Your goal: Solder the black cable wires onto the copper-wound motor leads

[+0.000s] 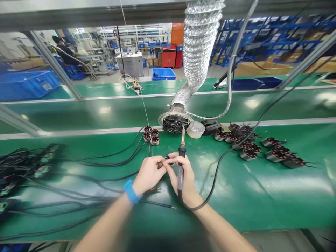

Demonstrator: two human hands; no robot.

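My right hand [189, 180] is closed around a soldering iron [181, 171], whose metal tip points up and away. Its thumb and fingertips also touch a small motor [170, 161] with copper windings, mostly hidden by my fingers. My left hand [148, 175], with a blue band on the wrist, is closed with its fingertips pinched at the left side of that motor. A black cable [126, 176] runs toward it from the left. Beyond my hands, several finished-looking motors [155, 140] with cables stand in a small cluster.
A fume extractor fan [173, 125] hangs under a silver duct [198, 45]. Beside it are a round tub [195, 129] and a black holder [211, 126]. Several motors [248, 154] stand at right. Cables with circuit boards [43, 170] lie left. The iron's cord [219, 168] loops right.
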